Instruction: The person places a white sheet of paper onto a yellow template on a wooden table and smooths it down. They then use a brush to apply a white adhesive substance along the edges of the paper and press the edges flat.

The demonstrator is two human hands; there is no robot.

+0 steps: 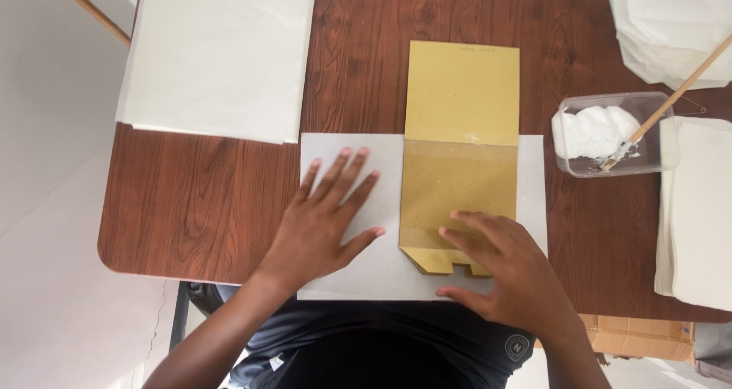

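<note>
A thin white paper sheet (358,274) lies at the near edge of the dark brown wooden table (206,206). On it, right of centre, lies the flat mustard-yellow card template (460,137), reaching past the sheet's far edge. The left hand (324,221) rests flat on the sheet, left of the template; the right hand (507,271) rests on the template's near end. A stack of large white paper sheets (221,53) lies far left; a clear plastic tub of white paste (610,133), with a wooden-handled brush (671,103) in it, stands right.

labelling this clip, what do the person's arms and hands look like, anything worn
Both arms are bare to past the elbows: no sleeves in view, no gloves, rings, watch or bands on the left hand or right hand. The dark shirt has a small round logo.
</note>
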